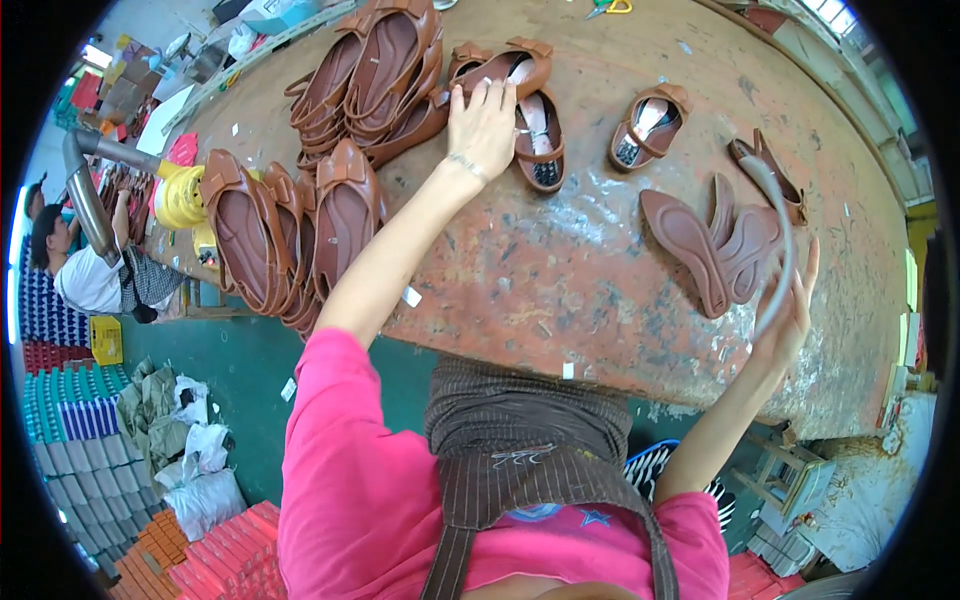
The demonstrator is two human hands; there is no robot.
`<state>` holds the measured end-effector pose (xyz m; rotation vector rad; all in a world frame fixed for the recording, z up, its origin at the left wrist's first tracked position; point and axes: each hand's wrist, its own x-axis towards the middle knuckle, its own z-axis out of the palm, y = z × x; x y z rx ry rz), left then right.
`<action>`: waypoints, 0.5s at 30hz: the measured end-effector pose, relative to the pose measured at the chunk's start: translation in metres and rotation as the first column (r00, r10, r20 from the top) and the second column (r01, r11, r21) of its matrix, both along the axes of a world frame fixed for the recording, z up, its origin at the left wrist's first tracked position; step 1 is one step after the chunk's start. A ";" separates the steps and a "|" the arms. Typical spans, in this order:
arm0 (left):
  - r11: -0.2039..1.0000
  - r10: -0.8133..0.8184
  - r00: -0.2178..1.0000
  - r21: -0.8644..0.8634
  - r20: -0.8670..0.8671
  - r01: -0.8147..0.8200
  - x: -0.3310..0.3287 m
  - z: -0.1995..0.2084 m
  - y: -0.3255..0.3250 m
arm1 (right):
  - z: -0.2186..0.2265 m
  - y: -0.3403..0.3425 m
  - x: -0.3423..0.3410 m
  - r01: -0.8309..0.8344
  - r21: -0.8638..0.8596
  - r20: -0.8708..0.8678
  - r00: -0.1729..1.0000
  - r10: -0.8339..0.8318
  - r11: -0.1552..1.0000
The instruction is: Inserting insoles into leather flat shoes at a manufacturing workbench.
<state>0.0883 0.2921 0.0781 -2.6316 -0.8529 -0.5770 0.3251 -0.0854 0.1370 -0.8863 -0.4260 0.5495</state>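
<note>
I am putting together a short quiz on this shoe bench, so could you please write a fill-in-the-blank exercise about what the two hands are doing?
1. The left hand rests on a brown ____.
2. The right hand holds a curved grey ____.
3. Loose brown soles lie near the ____ hand.
4. The worktable surface is rusty ____.

Missing words: shoe; strip; right; brown

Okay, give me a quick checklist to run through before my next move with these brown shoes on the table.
1. Left hand on the brown shoe: ok, fingers rest on it, but a closed grip cannot be told.
2. Right hand holding the pale strip: ok, though it is blurred.
3. Loose soles lying flat beside the right hand: ok.
4. Shoe pile safely on the table: not ok, it overhangs the near left edge.
5. Scissors within reach: cannot tell, at the far edge.
</note>
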 end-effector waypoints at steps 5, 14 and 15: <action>0.974 0.089 0.990 -0.218 0.110 -0.064 0.036 0.008 0.031 | 0.011 -0.045 -0.029 -0.354 0.354 0.048 0.931 0.362 0.865; 0.797 -0.260 0.933 -0.489 0.251 0.354 -0.091 0.041 -0.162 | -0.052 -0.088 -0.039 0.055 -0.726 -0.011 0.996 -0.092 0.685; 0.777 -0.304 0.931 -0.513 0.202 0.365 -0.105 0.023 -0.165 | -0.052 -0.096 -0.048 0.046 -0.748 -0.025 0.995 -0.098 0.662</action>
